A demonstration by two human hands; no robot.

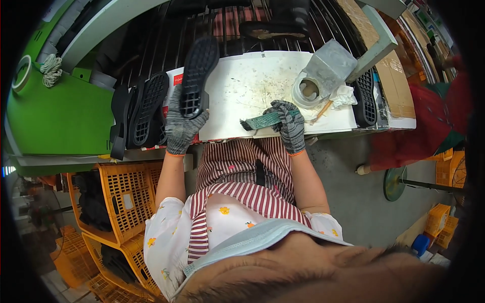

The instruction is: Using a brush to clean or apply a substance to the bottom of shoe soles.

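In gray knit gloves with orange cuffs, both my hands are over a white, spotted work sheet (237, 91). My left hand (183, 126) is closed around the heel end of a black shoe sole (200, 65), held up with its gridded tread in view. The fingers of my right hand (290, 126) wrap around a flat green brush (262, 120), whose dark bristles point left toward the sole. To the right of that hand stands a whitish pot (306, 93) with a round open mouth, joined to or touching a translucent plastic container (332, 61).
Several black soles (150, 107) lean together on the left, beside a green board (63, 111). Another sole (365, 98) lies at the right, near crumpled white tissue (344, 95) and a wooden stick (322, 112). Metal rollers run behind. Orange crates (124, 202) stand lower left; a person in red (414, 121) is at right.
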